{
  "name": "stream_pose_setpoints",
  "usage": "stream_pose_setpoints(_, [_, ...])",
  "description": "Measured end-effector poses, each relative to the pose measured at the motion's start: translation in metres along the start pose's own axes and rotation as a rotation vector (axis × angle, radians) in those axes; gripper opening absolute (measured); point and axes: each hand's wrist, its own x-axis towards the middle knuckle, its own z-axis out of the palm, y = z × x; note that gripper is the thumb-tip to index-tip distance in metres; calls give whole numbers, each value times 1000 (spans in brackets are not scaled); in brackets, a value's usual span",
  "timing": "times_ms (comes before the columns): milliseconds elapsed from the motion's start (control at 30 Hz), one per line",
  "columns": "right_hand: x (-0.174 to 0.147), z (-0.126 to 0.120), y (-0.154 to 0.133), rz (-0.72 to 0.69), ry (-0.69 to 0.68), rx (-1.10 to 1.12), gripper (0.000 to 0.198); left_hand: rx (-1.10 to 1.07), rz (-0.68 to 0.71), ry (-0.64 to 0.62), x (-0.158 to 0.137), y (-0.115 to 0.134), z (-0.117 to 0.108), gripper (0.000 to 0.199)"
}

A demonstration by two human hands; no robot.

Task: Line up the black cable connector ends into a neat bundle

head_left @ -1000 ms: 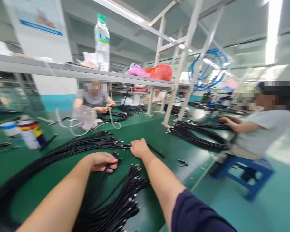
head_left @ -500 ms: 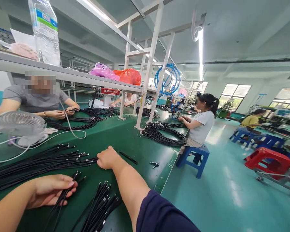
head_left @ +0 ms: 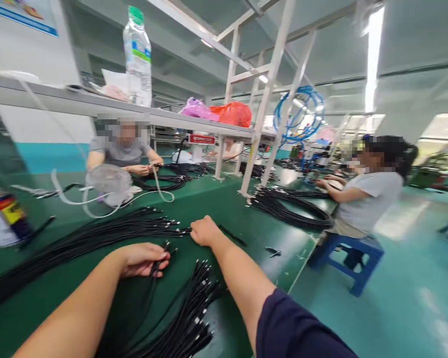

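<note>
My left hand (head_left: 142, 258) is closed around a few thin black cables (head_left: 149, 293), whose tips stick up past the fingers. Farther out, my right hand (head_left: 205, 231) pinches the end of a black cable at the tip of a long cable bundle (head_left: 108, 234) lying across the table. The fingertips there are mostly hidden behind the hand. Below both hands lies a second bundle of black cables (head_left: 188, 318), its pale connector ends pointing away from me and to the right.
On the green table (head_left: 194, 194) are a short black strip (head_left: 232, 235), a small metal piece (head_left: 273, 251), a small fan (head_left: 110, 183) and a spray can (head_left: 3, 219). Coiled cables (head_left: 291, 211) lie near a co-worker (head_left: 373, 186). Another person (head_left: 121, 154) sits opposite, below a shelf (head_left: 164, 118).
The camera has turned left, so the scene sits farther right and the spray can has come into view. Both hands keep about the same grip and place over the table.
</note>
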Motion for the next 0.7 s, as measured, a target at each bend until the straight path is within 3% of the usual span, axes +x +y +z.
stream_pose_setpoints(333, [4, 27, 4, 30, 7, 4, 25, -152, 24, -3, 33, -30, -26, 41])
stream_pose_setpoints(700, [7, 40, 11, 58, 80, 72, 25, -157, 53, -58, 36, -33, -28, 43])
